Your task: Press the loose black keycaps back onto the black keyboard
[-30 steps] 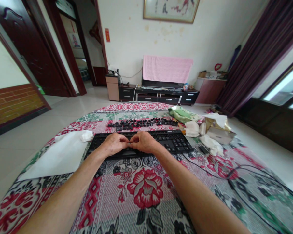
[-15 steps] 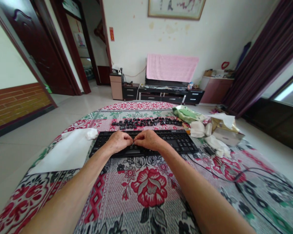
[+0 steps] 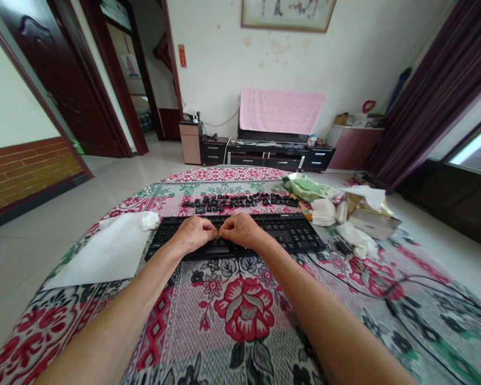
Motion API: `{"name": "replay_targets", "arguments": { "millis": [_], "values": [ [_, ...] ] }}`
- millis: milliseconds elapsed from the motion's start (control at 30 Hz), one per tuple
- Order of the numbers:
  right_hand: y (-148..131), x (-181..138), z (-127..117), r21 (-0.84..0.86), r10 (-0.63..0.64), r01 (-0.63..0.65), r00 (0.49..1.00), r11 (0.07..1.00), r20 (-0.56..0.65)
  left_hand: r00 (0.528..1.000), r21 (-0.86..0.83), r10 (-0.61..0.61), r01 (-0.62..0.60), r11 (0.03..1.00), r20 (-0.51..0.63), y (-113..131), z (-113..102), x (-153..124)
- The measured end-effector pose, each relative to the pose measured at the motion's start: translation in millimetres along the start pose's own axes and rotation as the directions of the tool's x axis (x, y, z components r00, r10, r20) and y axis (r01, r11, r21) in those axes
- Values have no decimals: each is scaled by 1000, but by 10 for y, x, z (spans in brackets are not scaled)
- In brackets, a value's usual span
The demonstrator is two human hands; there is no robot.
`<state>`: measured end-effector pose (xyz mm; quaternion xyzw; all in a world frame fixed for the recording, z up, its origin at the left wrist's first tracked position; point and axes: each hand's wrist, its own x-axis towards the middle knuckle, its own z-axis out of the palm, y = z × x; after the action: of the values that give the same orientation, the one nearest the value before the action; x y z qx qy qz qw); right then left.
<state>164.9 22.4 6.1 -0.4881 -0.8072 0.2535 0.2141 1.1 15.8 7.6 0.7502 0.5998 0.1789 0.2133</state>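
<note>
A black keyboard (image 3: pixel 294 235) lies across the patterned tablecloth in front of me. Over its middle, my left hand (image 3: pixel 195 233) and my right hand (image 3: pixel 240 230) meet with their fingertips nearly touching. Thumb and forefinger of each hand are pinched together just above the keys. Whatever sits between the fingertips is too small and hidden to name. Behind the keyboard, many loose black keycaps (image 3: pixel 240 201) are spread in a long row. Part of the keyboard's middle is covered by my hands.
Left of the keyboard lies a white sheet of paper (image 3: pixel 100 254) with a crumpled tissue (image 3: pixel 149 220) on it. To the right are a green plastic package (image 3: pixel 308 187), white cloths (image 3: pixel 356 240) and an open box (image 3: pixel 372 222). A black cable (image 3: pixel 353 289) runs off to the right.
Almost nothing differs. Both hands stay pinched at the same place on the keyboard, and the whole view has shifted very slightly.
</note>
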Motion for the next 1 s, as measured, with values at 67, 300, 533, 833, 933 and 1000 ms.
{"name": "replay_targets", "arguments": {
  "millis": [67, 300, 533, 833, 933, 1000],
  "values": [
    [5, 2, 2, -5, -5, 5, 1000, 1000, -1, 1000, -8, 7, -7, 1000, 8, -7, 3, 3],
    [-4, 11, 13, -29, 32, -32, 999, 999, 2, 1000, 19, -7, 7, 1000, 6, 48, -2, -22],
    [-59, -23, -19, -51, 33, -33, 999, 998, -1, 1000, 20, -17, 16, 1000, 18, 44, -2, -7],
    [-41, -32, -39, 3, -3, 3, 1000, 1000, 26, 996, -130, 69, -61, 990, 60, -18, -73, -34],
    [-25, -35, -49, 39, -19, 18, 999, 999, 33, 996, -175, 63, -51, 983, 66, -40, -74, -28],
    [-9, -33, -47, 49, -26, 25, 999, 998, 31, 996, -185, 63, -51, 981, 60, -55, -65, -20]
  ]
}}
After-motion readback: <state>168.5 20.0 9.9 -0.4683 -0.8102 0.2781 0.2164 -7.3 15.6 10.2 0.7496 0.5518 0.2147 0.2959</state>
